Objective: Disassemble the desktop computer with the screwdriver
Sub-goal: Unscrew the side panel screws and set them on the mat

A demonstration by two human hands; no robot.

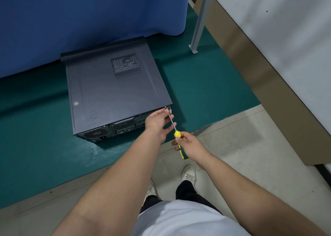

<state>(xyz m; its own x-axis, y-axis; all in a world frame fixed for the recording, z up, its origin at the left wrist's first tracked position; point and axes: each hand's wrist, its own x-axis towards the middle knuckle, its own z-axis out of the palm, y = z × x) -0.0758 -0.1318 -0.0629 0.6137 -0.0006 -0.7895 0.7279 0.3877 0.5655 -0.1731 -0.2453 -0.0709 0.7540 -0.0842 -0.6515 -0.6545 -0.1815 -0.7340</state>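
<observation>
Dark grey metal desktop computer case (114, 92); right hand (189, 144) grips yellow-handled screwdriver (176, 134); left hand (157, 123) pinches its shaft; tip may slip, stripping the corner screw (165, 107).

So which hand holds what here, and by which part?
The right hand grips the screwdriver by its yellow-green handle. The left hand steadies its metal shaft near the tip, at the computer case's rear corner.

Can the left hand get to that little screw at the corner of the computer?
Probably yes. The left hand is already at the computer's rear right corner, fingertips right beside the screw, steadying the screwdriver shaft. Nothing stands between them.
</observation>
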